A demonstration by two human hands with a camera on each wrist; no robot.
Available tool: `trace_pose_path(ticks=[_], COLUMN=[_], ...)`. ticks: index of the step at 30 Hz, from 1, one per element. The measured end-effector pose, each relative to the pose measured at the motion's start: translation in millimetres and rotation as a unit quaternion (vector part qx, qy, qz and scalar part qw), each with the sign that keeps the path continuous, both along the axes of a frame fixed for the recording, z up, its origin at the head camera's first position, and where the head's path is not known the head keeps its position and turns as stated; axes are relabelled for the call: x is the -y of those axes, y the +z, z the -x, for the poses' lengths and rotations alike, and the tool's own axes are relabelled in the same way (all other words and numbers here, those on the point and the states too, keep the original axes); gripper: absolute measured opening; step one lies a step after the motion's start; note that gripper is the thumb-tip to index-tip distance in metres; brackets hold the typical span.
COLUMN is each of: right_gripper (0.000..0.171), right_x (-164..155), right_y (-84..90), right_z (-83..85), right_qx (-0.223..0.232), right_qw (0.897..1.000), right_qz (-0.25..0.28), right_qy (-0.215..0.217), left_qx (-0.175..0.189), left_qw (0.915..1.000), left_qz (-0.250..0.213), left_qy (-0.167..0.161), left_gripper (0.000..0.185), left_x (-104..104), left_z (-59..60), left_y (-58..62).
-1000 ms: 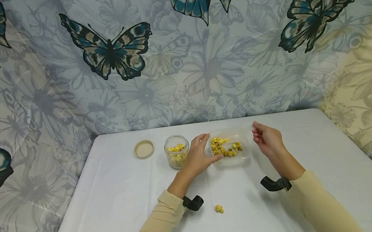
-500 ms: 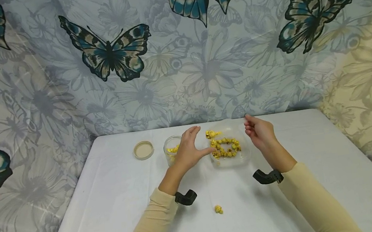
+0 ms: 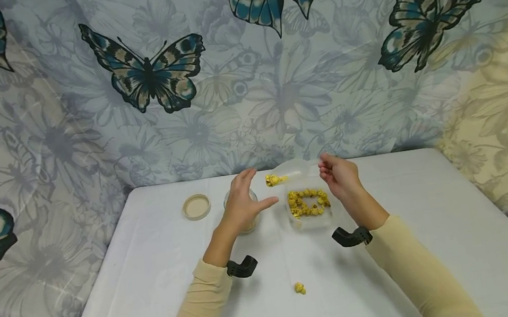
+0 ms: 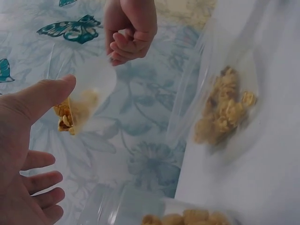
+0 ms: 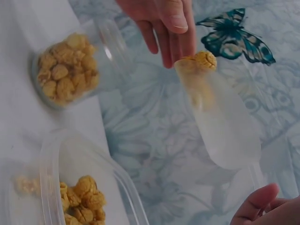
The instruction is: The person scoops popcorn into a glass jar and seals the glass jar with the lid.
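Note:
A translucent scoop [image 3: 295, 168] hangs over the plastic container's far side, its handle end gripped by my right hand [image 3: 342, 176]. Caramel popcorn [image 3: 275, 180] sits at the scoop's left tip. My left hand [image 3: 242, 203] is held with thumb and fingers spread, near the scoop's tip and in front of the glass jar [image 5: 110, 51]. It holds nothing. More popcorn fills part of that jar, which the left hand mostly hides in the head view. The clear plastic container [image 3: 315, 223] stands right of the jar with popcorn inside.
A round beige lid [image 3: 196, 207] lies on the white table [image 3: 154, 278], left of the jar. One loose popcorn piece [image 3: 299, 287] rests nearer the front, between my forearms. A butterfly-patterned cloth [image 3: 275, 97] hangs behind the table's back edge.
My right hand has raised the scoop with popcorn out of the container and moved it left. My left hand has left the container's side and shifted left, in front of the jar.

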State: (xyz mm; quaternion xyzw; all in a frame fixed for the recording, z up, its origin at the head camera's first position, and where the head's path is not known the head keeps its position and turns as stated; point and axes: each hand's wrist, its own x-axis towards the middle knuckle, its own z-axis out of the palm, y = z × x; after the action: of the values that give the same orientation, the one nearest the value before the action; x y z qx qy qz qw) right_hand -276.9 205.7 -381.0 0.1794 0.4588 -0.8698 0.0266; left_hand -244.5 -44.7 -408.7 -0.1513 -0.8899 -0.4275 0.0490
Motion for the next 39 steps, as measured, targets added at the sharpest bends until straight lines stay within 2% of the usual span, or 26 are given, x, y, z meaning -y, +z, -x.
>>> trace_pose_path(ticks=[9,15,19,23,32,39], right_gripper=[0.007,0.009,0.007,0.013,0.007,0.007], right_x=[9.9,14.5,18.1,23.1,29.6,34.5], right_y=[-1.6,-2.0,-3.6,-7.0,-13.0,-15.2], right_z=[2.3,3.2,3.8,4.3,2.0,1.0], right_qx=[-0.005,-0.013,0.000,0.010,0.013,0.007], right_qw=[1.000,1.000,1.000,0.999,0.998,0.997], right_qz=[0.006,-0.002,-0.011,-0.025,-0.042,-0.058], right_qy=[0.010,0.021,0.024,0.023,0.034,0.043], left_qx=[0.022,0.023,0.027,0.035,0.037,0.068], left_qw=[0.9995,0.9992,0.9990,0.9986,0.9985,0.9965], left_qz=[-0.001,0.000,-0.004,-0.010,-0.005,-0.021], left_qy=[0.022,0.034,0.036,0.038,0.040,0.044], left_gripper=[0.091,0.091,0.092,0.093,0.096,0.102], left_x=[15.6,27.5,34.4,39.4,48.4,55.7], left_z=[4.3,4.0,3.3,2.9,2.1,1.8], left_y=[0.8,0.8,-0.9,-5.0,-17.0,-28.9])
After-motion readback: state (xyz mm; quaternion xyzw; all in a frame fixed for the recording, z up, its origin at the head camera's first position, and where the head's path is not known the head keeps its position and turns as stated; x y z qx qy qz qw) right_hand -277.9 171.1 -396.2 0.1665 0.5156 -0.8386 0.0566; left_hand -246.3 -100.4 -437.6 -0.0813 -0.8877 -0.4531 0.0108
